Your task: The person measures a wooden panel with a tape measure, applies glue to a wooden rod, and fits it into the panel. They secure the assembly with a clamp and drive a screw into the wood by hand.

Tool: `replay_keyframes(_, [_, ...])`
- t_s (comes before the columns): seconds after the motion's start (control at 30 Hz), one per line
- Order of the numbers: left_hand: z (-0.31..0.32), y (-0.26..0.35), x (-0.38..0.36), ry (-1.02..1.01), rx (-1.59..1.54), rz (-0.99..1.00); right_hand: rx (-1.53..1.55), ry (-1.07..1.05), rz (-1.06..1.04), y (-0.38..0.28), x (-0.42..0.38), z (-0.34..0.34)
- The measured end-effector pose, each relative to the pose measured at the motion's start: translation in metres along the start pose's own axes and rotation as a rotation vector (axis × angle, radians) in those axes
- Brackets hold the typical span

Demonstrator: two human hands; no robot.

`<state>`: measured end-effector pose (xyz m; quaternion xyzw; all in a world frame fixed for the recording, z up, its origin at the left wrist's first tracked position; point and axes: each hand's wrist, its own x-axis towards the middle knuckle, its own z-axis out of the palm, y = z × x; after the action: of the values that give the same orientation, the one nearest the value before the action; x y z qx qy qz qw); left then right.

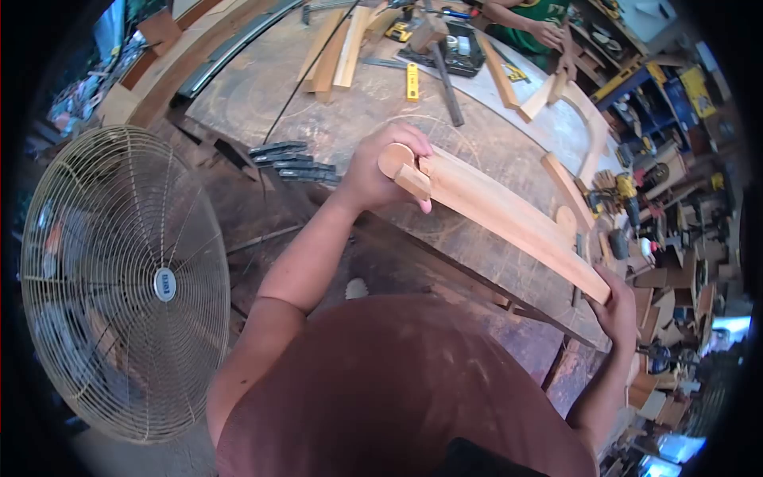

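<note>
A long, pale, gently curved piece of wood (509, 211) spans the space in front of me, over the near edge of the workbench. My left hand (380, 163) is wrapped around its left end, where a round wooden end (395, 160) and a small squared block of wood (412, 181) show between thumb and fingers. At the other end, my right hand (618, 308) grips the wood, most of its fingers hidden behind it. Just beyond the piece, a rounded wooden end (566, 221) shows near the right side of the bench.
A big floor fan (127, 286) stands at left. On the workbench (262, 99) lie black clamps (294, 163), a yellow level (412, 82), a hammer (445, 75) and wood strips (338, 52). Across the bench, another person's hands (556, 48) hold wood. Drills (628, 195) hang at right.
</note>
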<state>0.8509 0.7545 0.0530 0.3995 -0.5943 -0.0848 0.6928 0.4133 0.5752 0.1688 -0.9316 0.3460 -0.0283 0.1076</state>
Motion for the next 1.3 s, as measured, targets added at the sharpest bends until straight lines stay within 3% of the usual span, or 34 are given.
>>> replay_keyframes(0.27, [0.007,0.001,-0.005,0.134,0.013,0.016,-0.123,0.280,-0.097,-0.011,0.004,0.022])
replay_keyframes(0.37, [0.008,0.000,-0.004,0.163,0.083,0.047,-0.158,0.244,-0.022,-0.007,0.006,0.024])
replay_keyframes(0.53, [0.013,-0.002,0.005,0.206,0.052,-0.109,-0.192,0.259,0.006,-0.010,0.012,0.018])
replay_keyframes(1.1, [0.013,-0.006,0.003,0.157,0.047,-0.081,-0.118,0.301,-0.050,-0.014,0.009,0.024])
replay_keyframes(1.3, [0.009,-0.001,-0.002,0.178,0.069,0.087,-0.169,0.286,-0.036,-0.013,0.001,0.033])
